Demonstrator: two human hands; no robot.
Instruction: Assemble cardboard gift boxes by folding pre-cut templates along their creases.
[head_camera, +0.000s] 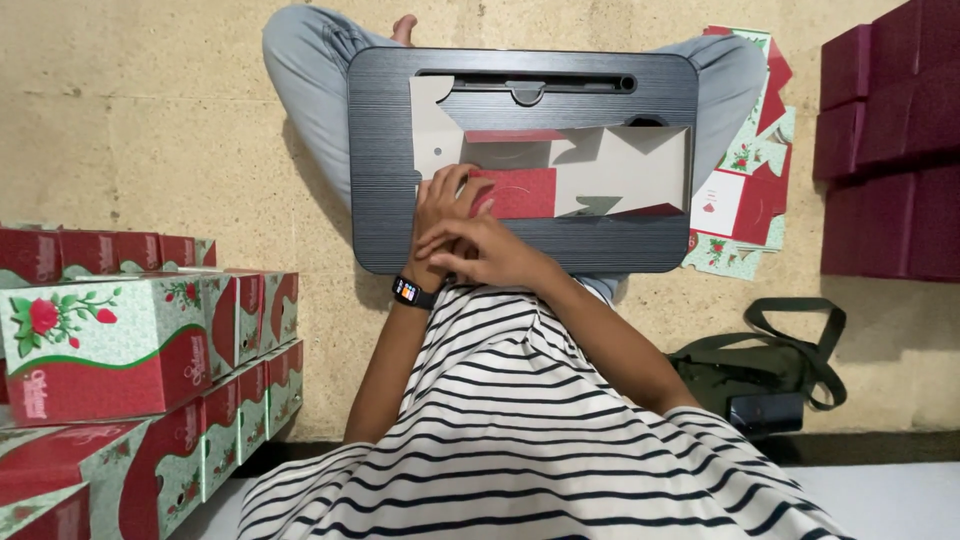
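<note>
On a tan floor, a dark lap desk (380, 150) at frame centre is steadying the flat carton blank (560, 165) while the left hand (440, 215) is pressing it open-palmed, the right hand (490, 250) lying loosely over it, gripping nothing.

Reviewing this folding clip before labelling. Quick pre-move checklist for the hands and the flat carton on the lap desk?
1. Flat carton lies fully on the lap desk: ok.
2. Left hand rests on the carton's red panel: ok.
3. Right hand free of the carton: it lies over the left wrist; contact with the carton, cannot tell.
4. Flaps unfolded: ok, the carton lies flat.
5. Stack of flat blanks on the floor beside the desk: ok.
6. Finished boxes stacked apart from the desk: ok.
</note>
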